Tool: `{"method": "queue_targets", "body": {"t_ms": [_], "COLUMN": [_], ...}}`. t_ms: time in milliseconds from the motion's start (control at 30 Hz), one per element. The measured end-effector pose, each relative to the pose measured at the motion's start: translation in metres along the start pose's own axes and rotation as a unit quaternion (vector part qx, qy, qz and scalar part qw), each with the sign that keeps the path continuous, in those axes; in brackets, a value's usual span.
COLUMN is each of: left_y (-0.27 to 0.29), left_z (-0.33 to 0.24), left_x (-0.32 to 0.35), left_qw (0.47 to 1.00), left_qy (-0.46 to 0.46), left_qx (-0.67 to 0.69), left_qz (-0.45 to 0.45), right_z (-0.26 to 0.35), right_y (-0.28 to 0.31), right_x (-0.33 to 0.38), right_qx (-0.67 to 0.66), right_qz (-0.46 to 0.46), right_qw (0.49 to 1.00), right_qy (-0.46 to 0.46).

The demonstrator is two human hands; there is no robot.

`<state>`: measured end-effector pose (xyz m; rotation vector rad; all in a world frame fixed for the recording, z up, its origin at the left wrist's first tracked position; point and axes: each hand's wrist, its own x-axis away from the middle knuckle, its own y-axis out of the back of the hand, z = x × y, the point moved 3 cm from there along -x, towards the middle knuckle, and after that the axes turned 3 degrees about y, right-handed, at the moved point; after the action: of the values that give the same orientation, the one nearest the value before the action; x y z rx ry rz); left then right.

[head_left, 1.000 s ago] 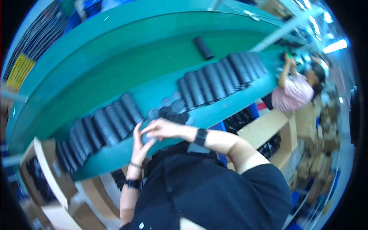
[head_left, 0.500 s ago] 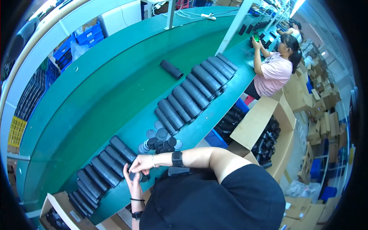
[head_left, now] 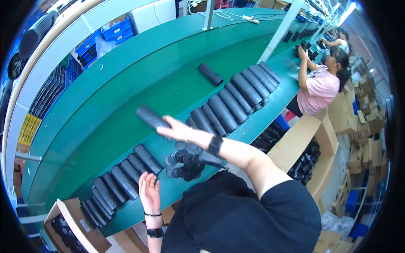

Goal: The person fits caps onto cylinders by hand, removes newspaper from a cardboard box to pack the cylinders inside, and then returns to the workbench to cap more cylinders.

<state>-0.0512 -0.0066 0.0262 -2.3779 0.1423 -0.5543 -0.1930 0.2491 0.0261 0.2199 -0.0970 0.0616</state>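
Observation:
My right hand reaches over the green belt, its thumb and fingers around the near end of a black ribbed tube. The tube is a little blurred. My left hand is open and palm up near the bench edge, fingers loosely bent, with nothing in it. Beside it lies a row of black tubes. Between my hands and my body sits a pile of black round caps. A longer row of black tubes lies farther right along the bench.
One black tube lies alone on the green belt. A cardboard box of black parts stands at the lower left, another open carton at the right. A co-worker in a pink shirt handles black parts farther along.
My hands were together on a round cap by the near tubes. Now my right hand is out over the belt with a tube, and my left is apart and open. The view has shifted.

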Motion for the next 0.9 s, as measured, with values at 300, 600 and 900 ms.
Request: {"method": "queue_targets", "body": {"t_ms": [300,600,900], "left_y": [0.034,0.030,0.018], "left_z": [0.023,0.032,0.009], "left_x": [0.026,0.027,0.017], "left_qw": [0.990,0.981,0.992], "left_qy": [0.032,0.039,0.063], "left_qx": [-0.025,-0.038,-0.070], "left_qz": [-0.134,-0.186,-0.088], "right_z": [-0.029,-0.095,0.044], "right_y": [0.090,0.092,0.044], "right_x": [-0.134,-0.157,-0.058], "right_qx": [0.463,0.518,-0.087], "right_qz": [-0.069,-0.112,0.138], "right_qw": [0.849,0.795,0.980], "right_qy": [-0.247,-0.297,0.110]}}
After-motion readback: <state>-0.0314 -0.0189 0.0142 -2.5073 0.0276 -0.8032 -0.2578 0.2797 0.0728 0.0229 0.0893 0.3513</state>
